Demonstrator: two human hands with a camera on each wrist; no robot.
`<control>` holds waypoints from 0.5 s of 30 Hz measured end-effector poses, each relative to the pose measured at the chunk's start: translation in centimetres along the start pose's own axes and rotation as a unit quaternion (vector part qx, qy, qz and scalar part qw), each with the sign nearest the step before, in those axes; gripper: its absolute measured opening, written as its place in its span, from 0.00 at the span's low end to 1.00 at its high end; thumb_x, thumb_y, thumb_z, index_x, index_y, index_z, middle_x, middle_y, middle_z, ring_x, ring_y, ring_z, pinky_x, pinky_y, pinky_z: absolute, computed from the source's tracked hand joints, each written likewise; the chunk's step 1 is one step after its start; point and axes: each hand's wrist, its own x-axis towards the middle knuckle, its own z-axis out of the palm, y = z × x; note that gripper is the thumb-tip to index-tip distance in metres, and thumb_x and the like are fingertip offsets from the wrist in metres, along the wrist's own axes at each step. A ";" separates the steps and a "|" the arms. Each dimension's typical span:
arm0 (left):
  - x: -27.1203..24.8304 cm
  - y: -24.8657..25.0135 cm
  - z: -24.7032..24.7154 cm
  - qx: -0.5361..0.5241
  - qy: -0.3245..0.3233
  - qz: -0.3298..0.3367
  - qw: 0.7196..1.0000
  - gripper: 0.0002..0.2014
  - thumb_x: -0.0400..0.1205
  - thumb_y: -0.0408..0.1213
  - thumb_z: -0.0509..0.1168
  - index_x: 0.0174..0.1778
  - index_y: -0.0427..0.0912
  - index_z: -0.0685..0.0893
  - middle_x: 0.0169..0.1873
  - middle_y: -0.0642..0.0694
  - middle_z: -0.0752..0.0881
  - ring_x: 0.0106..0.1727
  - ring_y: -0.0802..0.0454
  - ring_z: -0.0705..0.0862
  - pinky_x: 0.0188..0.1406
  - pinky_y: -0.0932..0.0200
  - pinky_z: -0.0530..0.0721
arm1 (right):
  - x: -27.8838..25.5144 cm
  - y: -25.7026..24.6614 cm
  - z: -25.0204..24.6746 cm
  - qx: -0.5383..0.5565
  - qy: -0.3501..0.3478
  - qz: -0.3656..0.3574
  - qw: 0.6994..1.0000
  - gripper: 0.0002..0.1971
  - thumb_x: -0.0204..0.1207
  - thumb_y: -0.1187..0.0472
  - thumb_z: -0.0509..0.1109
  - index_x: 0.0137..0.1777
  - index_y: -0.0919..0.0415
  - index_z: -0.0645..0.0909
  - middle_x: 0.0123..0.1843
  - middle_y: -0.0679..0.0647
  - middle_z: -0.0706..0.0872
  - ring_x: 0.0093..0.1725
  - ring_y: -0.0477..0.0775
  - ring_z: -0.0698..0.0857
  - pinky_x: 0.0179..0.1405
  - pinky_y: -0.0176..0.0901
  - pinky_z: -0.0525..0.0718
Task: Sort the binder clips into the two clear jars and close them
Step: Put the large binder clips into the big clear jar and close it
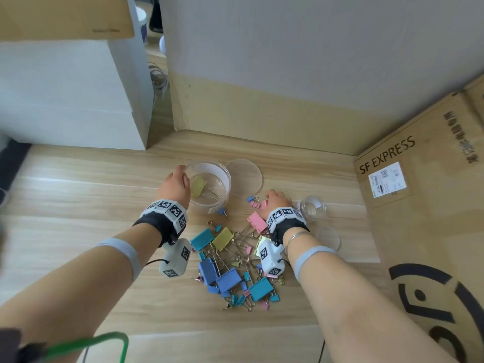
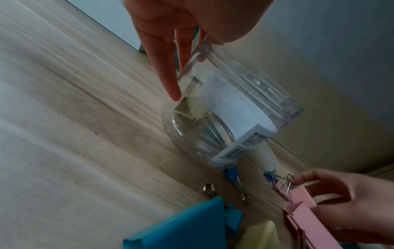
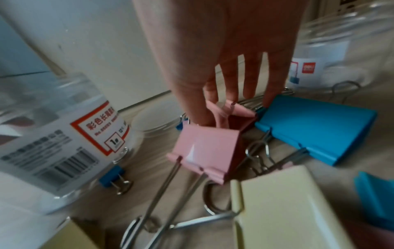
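Observation:
A large clear jar [image 1: 209, 184] [image 2: 234, 109] [image 3: 64, 134] stands open on the wooden surface with one yellow binder clip [image 1: 198, 186] [image 2: 189, 109] inside. My left hand [image 1: 174, 184] [image 2: 170, 59] rests against the jar's left wall, fingers straight and holding nothing. The small clear jar [image 1: 313, 206] [image 3: 341, 59] stands open to the right. Mixed binder clips [image 1: 230, 260] lie in a pile between my forearms. My right hand [image 1: 277, 200] [image 3: 215, 94] [image 2: 319, 193] reaches down behind a large pink clip [image 1: 258, 221] [image 3: 204, 151] and pinches a small pink clip [image 3: 230, 109].
The large lid [image 1: 245, 176] lies behind the big jar, and the small lid [image 1: 327, 238] lies near my right wrist. A cardboard box [image 1: 432, 205] walls the right side, a white box [image 1: 65, 95] the back left. A small blue clip [image 1: 222, 212] [image 2: 231, 174] lies at the big jar's base.

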 end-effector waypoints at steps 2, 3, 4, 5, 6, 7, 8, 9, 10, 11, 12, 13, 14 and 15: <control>0.0 -0.1 0.2 -0.002 0.002 0.001 1.000 0.19 0.87 0.38 0.45 0.72 0.40 0.68 0.58 0.30 0.82 0.52 0.33 0.82 0.42 0.51 0.77 | 0.2 0.2 0.4 -0.016 0.004 -0.027 0.999 0.20 0.71 0.54 0.74 0.60 0.57 0.75 0.62 0.59 0.79 0.62 0.62 0.78 0.61 0.53 0.79; -0.1 -0.2 0.3 -0.002 0.000 0.001 1.000 0.19 0.87 0.38 0.45 0.72 0.40 0.68 0.59 0.30 0.81 0.52 0.33 0.82 0.43 0.50 0.77 | 0.1 0.2 0.4 -0.032 0.003 -0.046 0.998 0.18 0.71 0.54 0.74 0.58 0.58 0.77 0.61 0.59 0.81 0.60 0.61 0.80 0.59 0.51 0.80; -0.1 -0.2 0.3 -0.002 -0.001 0.001 1.000 0.19 0.87 0.38 0.45 0.72 0.40 0.68 0.60 0.30 0.81 0.53 0.33 0.82 0.43 0.50 0.77 | 0.1 0.2 0.3 -0.045 0.002 -0.061 0.997 0.16 0.71 0.55 0.74 0.57 0.58 0.78 0.59 0.59 0.82 0.58 0.60 0.81 0.58 0.50 0.81; -0.1 -0.2 0.3 -0.002 -0.002 0.000 1.000 0.19 0.87 0.38 0.45 0.72 0.40 0.68 0.60 0.31 0.81 0.53 0.33 0.82 0.43 0.50 0.77 | 0.0 0.2 0.0 -0.045 0.004 -0.065 0.997 0.14 0.72 0.58 0.73 0.56 0.59 0.80 0.58 0.58 0.83 0.56 0.60 0.82 0.55 0.48 0.82; -0.1 -0.1 0.3 -0.002 -0.002 0.000 1.000 0.19 0.87 0.38 0.45 0.72 0.40 0.68 0.61 0.31 0.80 0.54 0.33 0.82 0.43 0.51 0.76 | -0.2 0.2 -0.4 -0.032 0.006 -0.063 0.997 0.12 0.71 0.61 0.72 0.54 0.58 0.81 0.57 0.58 0.84 0.53 0.58 0.84 0.51 0.45 0.83; -0.1 -0.1 0.3 -0.003 -0.002 -0.002 1.000 0.18 0.87 0.38 0.45 0.72 0.40 0.68 0.61 0.31 0.80 0.54 0.33 0.82 0.43 0.52 0.75 | -0.2 0.3 -0.8 -0.015 0.006 -0.058 0.998 0.10 0.70 0.64 0.72 0.51 0.57 0.82 0.55 0.56 0.86 0.50 0.57 0.84 0.46 0.42 0.83; -0.1 0.0 0.3 -0.004 -0.003 -0.003 1.000 0.18 0.87 0.38 0.45 0.71 0.40 0.68 0.62 0.31 0.80 0.54 0.33 0.82 0.42 0.52 0.75 | -0.3 0.3 -1.3 0.003 0.002 -0.054 0.999 0.09 0.69 0.65 0.73 0.48 0.56 0.83 0.53 0.54 0.87 0.46 0.55 0.84 0.42 0.40 0.81; -0.2 0.0 0.3 -0.006 -0.003 -0.005 1.000 0.18 0.87 0.38 0.45 0.71 0.40 0.68 0.62 0.31 0.80 0.54 0.33 0.82 0.43 0.52 0.75 | -0.4 0.2 -1.9 0.015 -0.004 -0.053 0.998 0.07 0.69 0.65 0.73 0.46 0.56 0.85 0.51 0.53 0.88 0.45 0.53 0.84 0.40 0.39 0.81; -0.2 0.0 0.3 -0.007 -0.003 -0.007 1.000 0.18 0.87 0.38 0.45 0.71 0.39 0.68 0.62 0.31 0.80 0.54 0.33 0.82 0.44 0.51 0.76 | -0.6 0.0 -2.6 0.024 -0.008 -0.057 0.998 0.06 0.69 0.64 0.74 0.45 0.57 0.87 0.49 0.52 0.89 0.44 0.52 0.85 0.40 0.39 0.82; -0.2 0.0 0.3 -0.007 -0.002 -0.007 1.000 0.18 0.87 0.38 0.45 0.71 0.39 0.68 0.63 0.31 0.80 0.54 0.33 0.82 0.45 0.50 0.77 | -0.7 -0.3 -3.4 0.032 -0.010 -0.065 0.997 0.05 0.69 0.63 0.74 0.44 0.58 0.88 0.48 0.52 0.90 0.45 0.51 0.86 0.43 0.40 0.84; -0.2 0.0 0.2 -0.007 -0.002 -0.006 1.000 0.19 0.87 0.39 0.45 0.71 0.40 0.68 0.63 0.32 0.79 0.55 0.33 0.82 0.46 0.49 0.78 | -1.0 -0.7 -4.3 0.036 -0.015 -0.076 0.996 0.04 0.70 0.62 0.74 0.43 0.58 0.89 0.48 0.51 0.90 0.46 0.51 0.86 0.47 0.41 0.86; -0.2 -0.1 0.2 -0.008 -0.003 -0.006 1.000 0.19 0.87 0.39 0.44 0.71 0.40 0.68 0.64 0.32 0.79 0.55 0.33 0.82 0.48 0.48 0.79 | -1.3 -1.2 -5.3 0.039 -0.023 -0.091 0.995 0.04 0.71 0.62 0.74 0.43 0.58 0.89 0.47 0.51 0.90 0.46 0.50 0.86 0.49 0.43 0.86; -0.2 -0.1 0.1 -0.009 -0.005 -0.005 1.000 0.19 0.87 0.39 0.44 0.72 0.41 0.68 0.64 0.32 0.79 0.55 0.33 0.82 0.49 0.48 0.79 | -1.7 -1.9 -6.3 0.042 -0.029 -0.108 0.993 0.04 0.72 0.61 0.73 0.44 0.58 0.88 0.46 0.49 0.89 0.45 0.49 0.86 0.46 0.42 0.86; -0.3 -0.1 0.1 -0.010 -0.007 -0.005 1.000 0.19 0.87 0.39 0.44 0.72 0.41 0.67 0.65 0.33 0.78 0.56 0.33 0.82 0.49 0.48 0.79 | -2.1 -2.7 -7.4 0.051 -0.030 -0.124 0.991 0.04 0.74 0.61 0.72 0.45 0.58 0.88 0.44 0.48 0.88 0.42 0.46 0.84 0.41 0.38 0.84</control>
